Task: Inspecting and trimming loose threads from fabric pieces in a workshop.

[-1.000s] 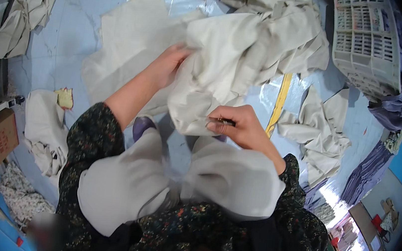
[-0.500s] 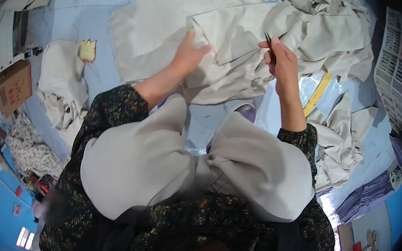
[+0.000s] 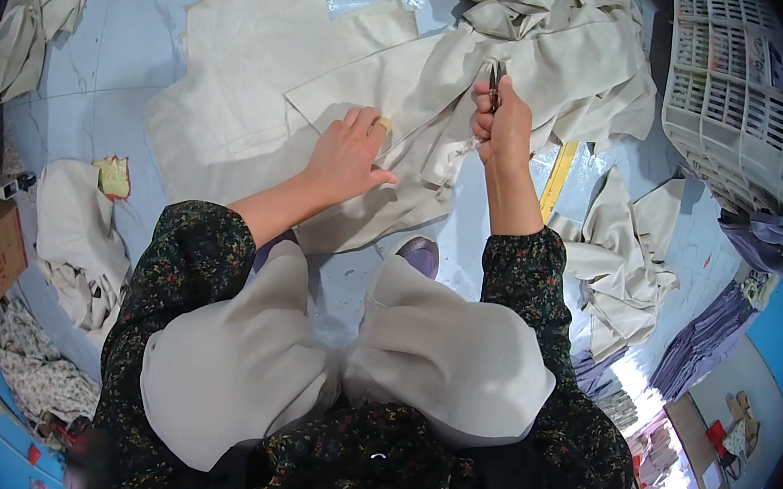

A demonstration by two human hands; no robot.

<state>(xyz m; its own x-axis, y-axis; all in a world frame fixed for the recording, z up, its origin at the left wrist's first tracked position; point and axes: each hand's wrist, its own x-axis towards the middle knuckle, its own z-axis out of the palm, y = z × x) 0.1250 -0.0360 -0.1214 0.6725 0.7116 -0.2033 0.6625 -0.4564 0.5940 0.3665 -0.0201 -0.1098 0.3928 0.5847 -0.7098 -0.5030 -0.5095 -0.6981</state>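
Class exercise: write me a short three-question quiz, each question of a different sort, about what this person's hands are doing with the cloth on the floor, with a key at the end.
1. True or false: the left hand lies flat on the beige cloth.
2. Multiple choice: the right hand grips
A. a tape measure
B. a small pair of scissors
C. a pencil
3. Fill in: the white plastic basket lies to the person's ____.

Key
1. True: palm down, fingers spread on the cloth.
2. B: the dark blades stick up out of the fist, at the cloth's edge.
3. Right, at the upper right of the head view.
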